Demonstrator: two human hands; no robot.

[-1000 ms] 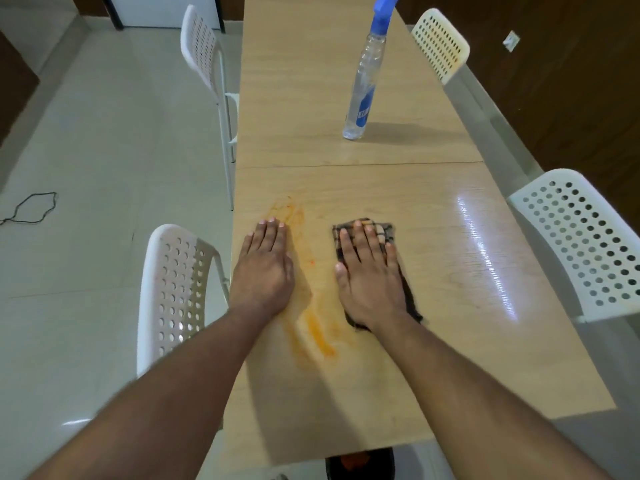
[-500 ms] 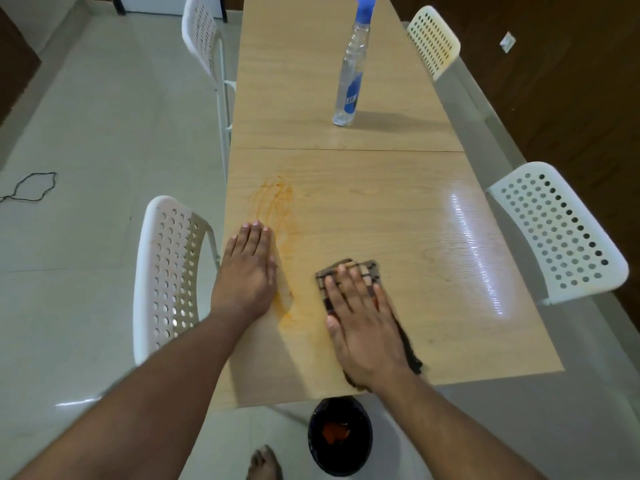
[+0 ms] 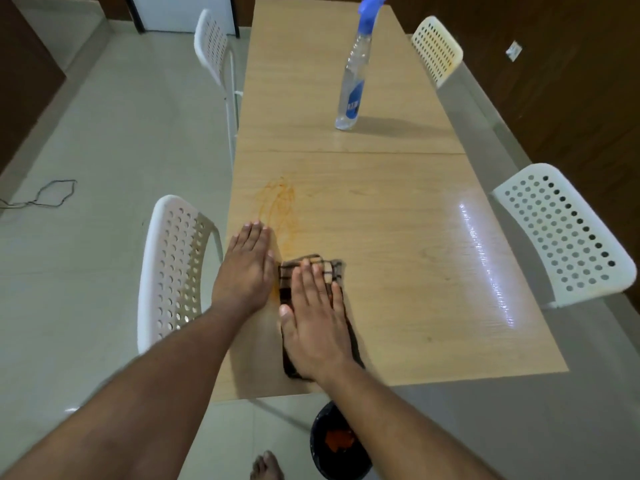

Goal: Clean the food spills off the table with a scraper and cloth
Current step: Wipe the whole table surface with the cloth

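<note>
Checked dark cloth [image 3: 334,271] lies under the flat right hand [image 3: 313,323], fingers straight, pressing. Left hand [image 3: 246,268] rests flat just beside it, near the table [image 3: 398,258] edge; orange smear [image 3: 280,206] ahead.

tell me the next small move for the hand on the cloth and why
Probably push the cloth forward and a little left. The right hand lies flat on it near the table's front edge, while orange streaks still mark the wood just ahead, beyond the left hand, which rests flat beside the cloth.
</note>
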